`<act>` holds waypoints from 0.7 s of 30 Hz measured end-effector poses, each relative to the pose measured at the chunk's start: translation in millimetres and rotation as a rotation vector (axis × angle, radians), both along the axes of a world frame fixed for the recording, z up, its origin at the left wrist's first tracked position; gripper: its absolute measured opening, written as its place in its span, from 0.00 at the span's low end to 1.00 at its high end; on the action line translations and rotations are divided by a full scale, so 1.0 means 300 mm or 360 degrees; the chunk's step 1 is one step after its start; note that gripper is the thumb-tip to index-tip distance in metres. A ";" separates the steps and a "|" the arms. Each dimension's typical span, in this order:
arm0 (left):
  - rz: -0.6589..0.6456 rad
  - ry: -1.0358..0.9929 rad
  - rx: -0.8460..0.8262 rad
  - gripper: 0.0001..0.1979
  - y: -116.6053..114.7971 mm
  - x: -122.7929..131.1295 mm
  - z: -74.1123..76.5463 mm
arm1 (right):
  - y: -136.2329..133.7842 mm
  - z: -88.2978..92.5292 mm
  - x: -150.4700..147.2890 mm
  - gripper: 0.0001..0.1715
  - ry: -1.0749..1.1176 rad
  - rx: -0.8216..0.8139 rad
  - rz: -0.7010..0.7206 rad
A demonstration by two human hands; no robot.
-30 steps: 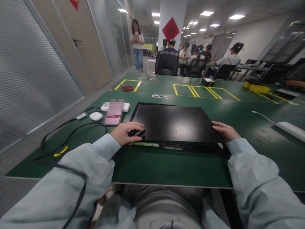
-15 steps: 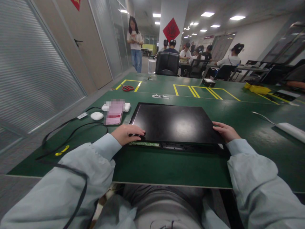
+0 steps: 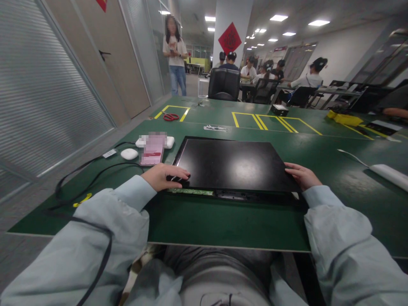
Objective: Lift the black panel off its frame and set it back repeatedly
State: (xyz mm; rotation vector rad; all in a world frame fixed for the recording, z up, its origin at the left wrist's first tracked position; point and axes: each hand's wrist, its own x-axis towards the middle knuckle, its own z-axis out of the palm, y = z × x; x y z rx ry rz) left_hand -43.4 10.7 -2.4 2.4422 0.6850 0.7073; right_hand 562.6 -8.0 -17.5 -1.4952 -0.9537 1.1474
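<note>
A flat black screen panel (image 3: 229, 165) with a glossy surface lies in front of me, over a black frame (image 3: 255, 196). Along its near side a green circuit board strip (image 3: 191, 192) shows. My left hand (image 3: 162, 175) is closed around the panel's near left corner, its fingers on top and the thumb lower down. At the right edge, my right hand (image 3: 302, 176) grips the panel with its fingers over the top; its thumb is hidden. The near edge of the panel sits slightly above the frame.
Left of the panel are a pink phone (image 3: 153, 151), a white rounded case (image 3: 129, 154) and black cables (image 3: 105, 170). Red-handled scissors (image 3: 171, 117) lie farther back. A white power strip (image 3: 390, 176) is at right. A standing person (image 3: 175, 55) and several seated people are beyond the green table (image 3: 229, 229).
My left hand has shifted slightly left along the panel's near left corner. My right hand and the panel look nearly unmoved. The standing person has moved a little left.
</note>
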 end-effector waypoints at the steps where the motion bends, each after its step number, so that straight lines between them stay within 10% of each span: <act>1: 0.0003 0.0008 -0.0011 0.16 0.001 -0.002 0.002 | 0.000 0.003 -0.004 0.19 -0.0001 -0.0016 -0.0032; 14: 0.0039 -0.0029 0.0045 0.14 -0.011 0.006 0.008 | -0.061 0.054 -0.063 0.32 -0.0100 0.0030 -0.0012; 21: 0.0070 -0.0033 0.0140 0.11 -0.019 0.012 0.007 | -0.057 0.054 -0.078 0.17 0.0020 0.0021 -0.0015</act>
